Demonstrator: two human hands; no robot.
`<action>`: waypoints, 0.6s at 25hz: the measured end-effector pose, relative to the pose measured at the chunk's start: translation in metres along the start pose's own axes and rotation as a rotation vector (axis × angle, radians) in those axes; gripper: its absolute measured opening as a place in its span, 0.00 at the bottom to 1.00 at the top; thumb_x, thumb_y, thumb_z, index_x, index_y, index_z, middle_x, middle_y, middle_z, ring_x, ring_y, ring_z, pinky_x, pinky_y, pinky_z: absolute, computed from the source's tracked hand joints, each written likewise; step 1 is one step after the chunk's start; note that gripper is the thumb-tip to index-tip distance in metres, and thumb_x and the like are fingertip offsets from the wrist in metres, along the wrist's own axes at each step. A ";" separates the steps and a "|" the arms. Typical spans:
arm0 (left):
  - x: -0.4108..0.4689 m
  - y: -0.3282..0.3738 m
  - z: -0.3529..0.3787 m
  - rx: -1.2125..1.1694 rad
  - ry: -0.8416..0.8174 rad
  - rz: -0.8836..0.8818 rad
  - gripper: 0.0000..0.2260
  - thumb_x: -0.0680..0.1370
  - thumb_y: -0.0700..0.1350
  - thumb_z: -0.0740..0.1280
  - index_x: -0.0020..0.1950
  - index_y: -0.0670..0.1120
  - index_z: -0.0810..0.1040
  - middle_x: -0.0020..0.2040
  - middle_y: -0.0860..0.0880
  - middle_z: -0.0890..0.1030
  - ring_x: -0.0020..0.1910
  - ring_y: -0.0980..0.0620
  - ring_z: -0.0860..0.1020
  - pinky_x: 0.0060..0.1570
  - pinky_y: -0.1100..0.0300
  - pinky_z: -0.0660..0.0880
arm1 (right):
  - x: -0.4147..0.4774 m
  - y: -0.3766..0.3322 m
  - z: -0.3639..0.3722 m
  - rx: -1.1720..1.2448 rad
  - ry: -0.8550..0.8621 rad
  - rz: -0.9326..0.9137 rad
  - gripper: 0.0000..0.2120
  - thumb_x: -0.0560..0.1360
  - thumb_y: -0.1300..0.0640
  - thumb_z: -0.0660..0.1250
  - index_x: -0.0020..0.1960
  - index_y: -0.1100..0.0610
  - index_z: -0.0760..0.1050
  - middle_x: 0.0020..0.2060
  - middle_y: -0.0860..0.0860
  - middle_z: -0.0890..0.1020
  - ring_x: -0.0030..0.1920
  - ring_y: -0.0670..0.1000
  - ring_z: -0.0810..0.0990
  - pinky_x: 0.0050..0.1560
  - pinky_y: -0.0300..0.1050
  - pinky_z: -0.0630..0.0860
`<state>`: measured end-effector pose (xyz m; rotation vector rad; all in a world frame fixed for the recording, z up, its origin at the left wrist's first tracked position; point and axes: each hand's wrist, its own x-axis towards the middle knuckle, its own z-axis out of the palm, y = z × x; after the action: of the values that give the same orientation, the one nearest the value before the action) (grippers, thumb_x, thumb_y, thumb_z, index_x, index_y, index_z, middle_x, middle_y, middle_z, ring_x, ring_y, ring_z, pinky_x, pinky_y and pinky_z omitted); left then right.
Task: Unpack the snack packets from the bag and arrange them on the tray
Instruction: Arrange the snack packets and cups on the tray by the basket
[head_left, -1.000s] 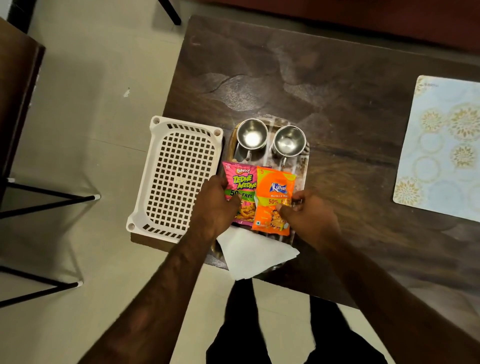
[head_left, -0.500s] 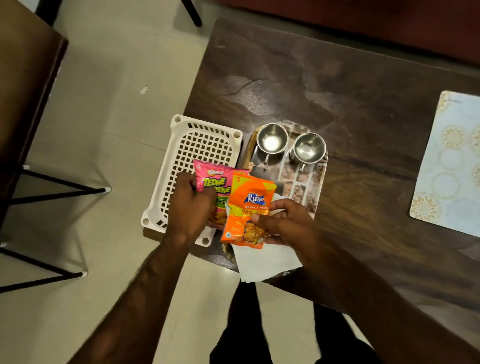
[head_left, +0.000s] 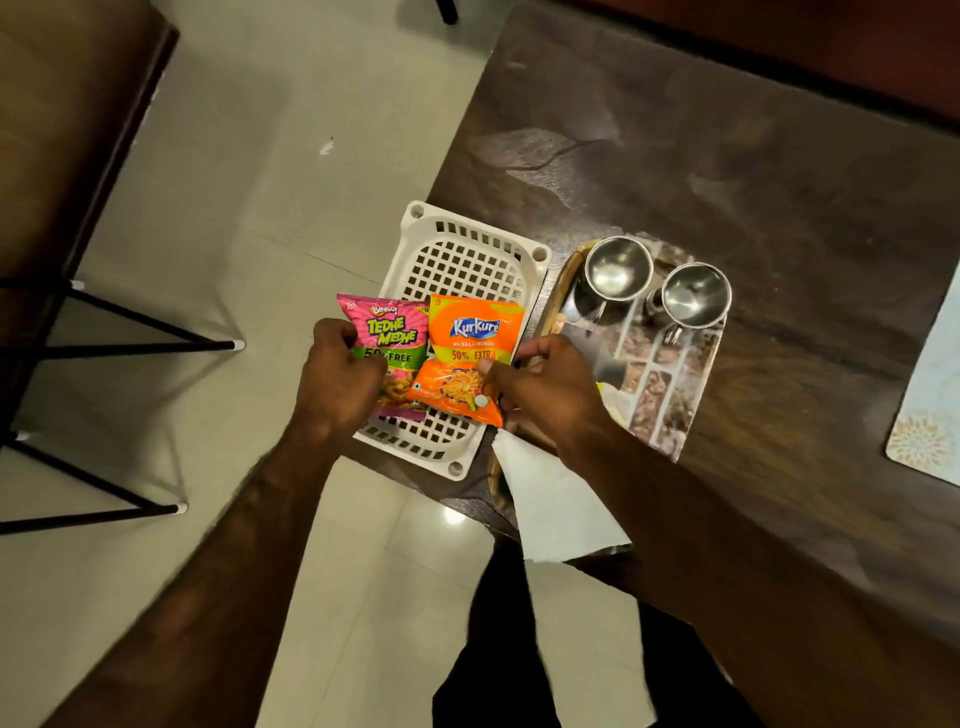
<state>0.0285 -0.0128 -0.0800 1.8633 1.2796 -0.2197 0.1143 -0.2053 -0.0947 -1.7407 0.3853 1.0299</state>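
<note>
The pink snack packet (head_left: 390, 348) and the orange snack packet (head_left: 466, 358) were side by side, their edges meeting, both held over the white perforated tray (head_left: 457, 260) at the near left corner of the bench (head_left: 727, 171). The left hand (head_left: 337, 384) had its grip clenched on the pink packet's lower left part, covering that corner. The right hand (head_left: 545, 389) was grasping the orange packet by its lower right edge, thumb on the printed face. Whether either packet actually touched the tray's mesh, I couldn't tell from this angle. Just right of the white tray lay a patterned serving tray (head_left: 670, 374), and at its far end stood two steel cups (head_left: 618, 270), close together, upright, mouths open to the camera. At the bench's near edge, under the right wrist, a white paper bag (head_left: 556, 504) lay flat and stuck out past the edge. Far right, a pale floral placemat (head_left: 930, 405) was cut off by the frame. Off the bench to the left were the tiled floor (head_left: 260, 182) and black chair legs (head_left: 130, 343).
</note>
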 end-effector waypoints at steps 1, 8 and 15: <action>0.000 0.001 0.000 0.055 0.027 0.020 0.19 0.73 0.39 0.65 0.63 0.44 0.71 0.59 0.43 0.78 0.58 0.41 0.78 0.58 0.44 0.77 | -0.003 0.001 -0.005 -0.002 0.006 0.003 0.21 0.70 0.52 0.79 0.57 0.55 0.72 0.53 0.56 0.84 0.51 0.57 0.86 0.50 0.60 0.84; -0.034 0.054 0.030 0.281 0.036 0.510 0.18 0.73 0.41 0.68 0.63 0.44 0.74 0.60 0.44 0.75 0.60 0.43 0.76 0.59 0.46 0.75 | -0.025 0.011 -0.096 -0.223 0.300 -0.213 0.11 0.73 0.53 0.74 0.52 0.45 0.75 0.38 0.50 0.84 0.40 0.53 0.84 0.47 0.62 0.82; -0.038 0.140 0.140 0.471 -0.250 0.660 0.36 0.72 0.48 0.73 0.77 0.47 0.62 0.71 0.42 0.68 0.70 0.40 0.69 0.66 0.44 0.71 | 0.012 -0.001 -0.164 -0.483 0.444 -0.299 0.41 0.67 0.42 0.78 0.73 0.50 0.63 0.66 0.53 0.69 0.56 0.46 0.72 0.57 0.45 0.73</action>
<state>0.1697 -0.1557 -0.0714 2.4561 0.4131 -0.4027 0.1971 -0.3478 -0.0871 -2.3867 0.1425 0.5369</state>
